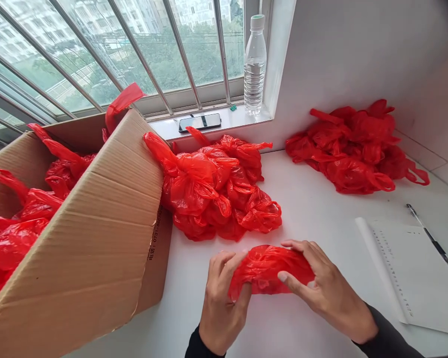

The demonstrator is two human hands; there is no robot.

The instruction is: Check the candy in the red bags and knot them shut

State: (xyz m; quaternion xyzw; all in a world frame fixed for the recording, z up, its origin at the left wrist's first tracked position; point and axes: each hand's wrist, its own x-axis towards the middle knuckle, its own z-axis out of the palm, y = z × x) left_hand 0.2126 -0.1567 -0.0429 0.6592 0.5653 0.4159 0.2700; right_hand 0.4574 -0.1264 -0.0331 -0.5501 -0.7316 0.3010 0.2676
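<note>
A crumpled red plastic bag (269, 266) lies on the white table in front of me, between my two hands. My left hand (224, 298) grips its left end, with the thumb in front and fingers curled over the top. At the right end, my right hand (321, 281) loosely holds the bag between a stretched thumb and the fingers behind it. Part of the right fingers is hidden. What the bag contains, if anything, cannot be made out. Just beyond it sits a heap of knotted red plastic bags (216, 189).
On the left stands an open cardboard box (108, 214) holding more red bags (30, 219). Another red pile (354, 149) lies by the wall. A notebook (421, 278) and pen (429, 233) are at right. The windowsill bears a phone (200, 123) and water bottle (254, 69).
</note>
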